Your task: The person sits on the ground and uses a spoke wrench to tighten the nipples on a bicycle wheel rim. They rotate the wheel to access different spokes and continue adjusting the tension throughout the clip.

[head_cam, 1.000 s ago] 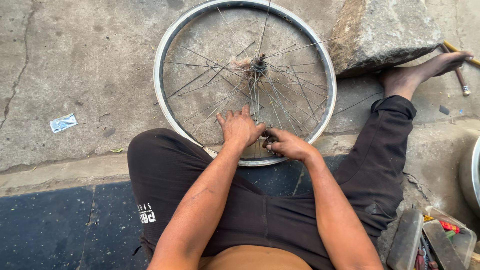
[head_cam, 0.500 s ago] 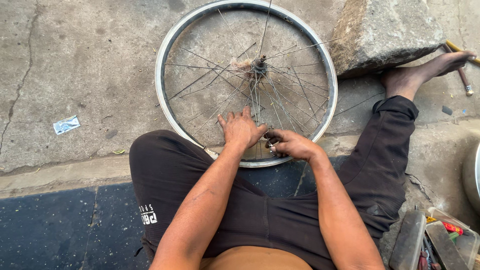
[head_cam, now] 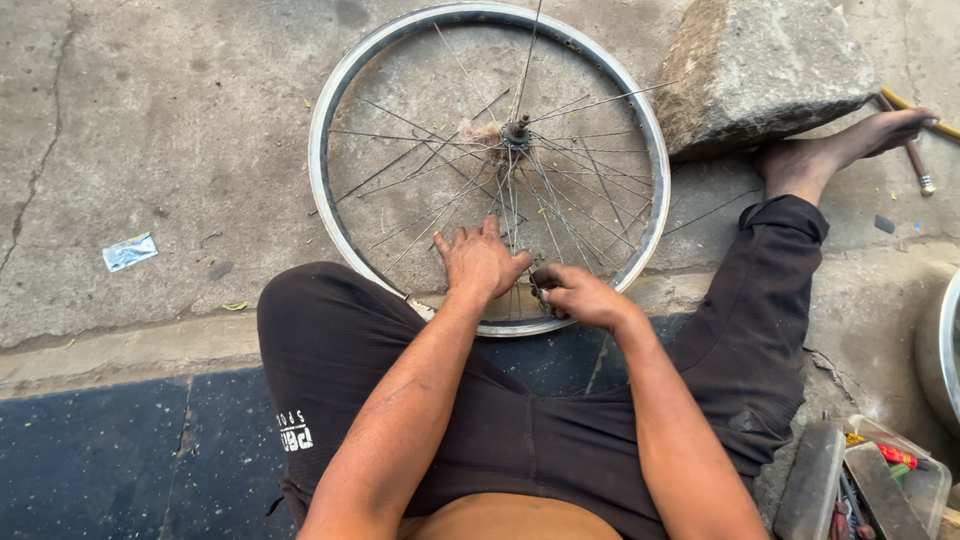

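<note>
A bicycle wheel [head_cam: 330, 100] with a silver rim and thin wire spokes lies flat on the concrete in front of me, its hub [head_cam: 516, 132] in the middle. My left hand [head_cam: 480, 262] rests palm down on the spokes by the near rim, fingers spread. Just to its right, my right hand [head_cam: 575, 295] is closed around a small dark tool at a spoke near the rim. Most of the tool is hidden by my fingers. I sit on the ground in dark trousers, right leg stretched out past the wheel.
A big grey stone [head_cam: 760, 65] lies at the wheel's far right, touching my bare foot [head_cam: 830, 150]. A yellow-handled tool [head_cam: 915, 160] lies beyond the foot. A clear box of small tools [head_cam: 880, 480] sits at lower right. A paper scrap [head_cam: 130, 250] lies left.
Both hands stay at the near rim. My right hand has shifted slightly on the spoke with the small tool. The view has moved a little.
</note>
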The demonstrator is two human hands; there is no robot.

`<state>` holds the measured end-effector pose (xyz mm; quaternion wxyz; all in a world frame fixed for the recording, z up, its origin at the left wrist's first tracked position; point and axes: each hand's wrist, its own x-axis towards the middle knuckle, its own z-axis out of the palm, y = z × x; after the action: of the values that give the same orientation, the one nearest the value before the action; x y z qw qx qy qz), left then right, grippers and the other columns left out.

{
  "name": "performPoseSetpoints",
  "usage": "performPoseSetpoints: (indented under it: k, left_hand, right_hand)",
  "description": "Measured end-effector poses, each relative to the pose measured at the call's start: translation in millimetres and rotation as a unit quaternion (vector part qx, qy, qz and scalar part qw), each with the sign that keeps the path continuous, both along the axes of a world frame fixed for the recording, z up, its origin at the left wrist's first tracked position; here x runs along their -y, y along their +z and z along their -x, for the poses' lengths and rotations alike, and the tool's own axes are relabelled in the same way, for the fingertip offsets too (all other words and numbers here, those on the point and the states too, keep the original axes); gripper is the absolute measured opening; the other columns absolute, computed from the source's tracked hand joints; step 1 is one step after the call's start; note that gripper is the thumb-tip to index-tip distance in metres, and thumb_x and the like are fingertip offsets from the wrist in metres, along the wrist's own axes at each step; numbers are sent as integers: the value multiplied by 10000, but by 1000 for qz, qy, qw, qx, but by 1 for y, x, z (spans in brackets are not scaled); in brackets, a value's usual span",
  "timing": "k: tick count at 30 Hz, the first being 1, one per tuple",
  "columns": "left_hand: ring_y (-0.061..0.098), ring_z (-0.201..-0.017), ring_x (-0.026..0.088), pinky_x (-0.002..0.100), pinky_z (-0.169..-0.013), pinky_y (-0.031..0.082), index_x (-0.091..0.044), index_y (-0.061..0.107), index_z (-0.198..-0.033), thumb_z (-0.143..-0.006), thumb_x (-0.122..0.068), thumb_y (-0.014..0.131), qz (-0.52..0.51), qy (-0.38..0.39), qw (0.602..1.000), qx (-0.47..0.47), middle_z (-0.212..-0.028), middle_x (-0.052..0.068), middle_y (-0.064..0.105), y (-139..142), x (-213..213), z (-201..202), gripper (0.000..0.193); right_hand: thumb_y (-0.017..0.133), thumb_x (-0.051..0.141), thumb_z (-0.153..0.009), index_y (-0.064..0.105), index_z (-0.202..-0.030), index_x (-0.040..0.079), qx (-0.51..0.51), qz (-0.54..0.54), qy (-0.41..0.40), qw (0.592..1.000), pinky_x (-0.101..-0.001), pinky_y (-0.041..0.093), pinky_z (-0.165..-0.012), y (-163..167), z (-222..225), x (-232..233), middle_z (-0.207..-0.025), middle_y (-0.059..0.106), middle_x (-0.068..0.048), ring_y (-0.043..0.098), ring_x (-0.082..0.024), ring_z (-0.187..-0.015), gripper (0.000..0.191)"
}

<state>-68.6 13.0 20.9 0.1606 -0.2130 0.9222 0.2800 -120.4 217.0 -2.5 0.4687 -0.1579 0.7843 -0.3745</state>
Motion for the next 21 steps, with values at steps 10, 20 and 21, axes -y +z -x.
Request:
performPoseSetpoints:
  k: [10, 20, 21]
  left_hand:
    - [412, -1410, 427, 684, -1195, 88, -62, 383, -1529, -786, -613, 673, 3, -3, 1000, 7, -1426, 226, 555, 3, -2, 2, 970]
    - [426, -1411, 421, 683, -1201, 103, -52, 414, -1509, -796, -606, 667, 11, -6, 1000, 3, -1414, 227, 570, -3, -1, 4, 938]
    - [426, -1410, 423, 683, -1203, 100, -54, 408, -1516, -795, -604, 667, 10, -5, 1000, 5, -1414, 226, 571, -3, 0, 3, 943]
  right_hand:
    - [704, 135, -882, 658, -1187, 9, -362, -177, 169, 899, -427, 547, -826, -25, -11, 31, -1092, 734, -164, 685, -316, -1008, 333]
    - [659, 99, -921, 636, -1252, 7, 63, 25, -25, 997, -296, 518, -654, 6, 14, 0, -1003, 712, -85, 610, -146, -747, 345]
    - [672, 99, -929, 650, -1232, -1, 61, 19, -21, 998, -292, 516, -649, 8, 13, 2, -994, 706, -90, 602, -137, -742, 321]
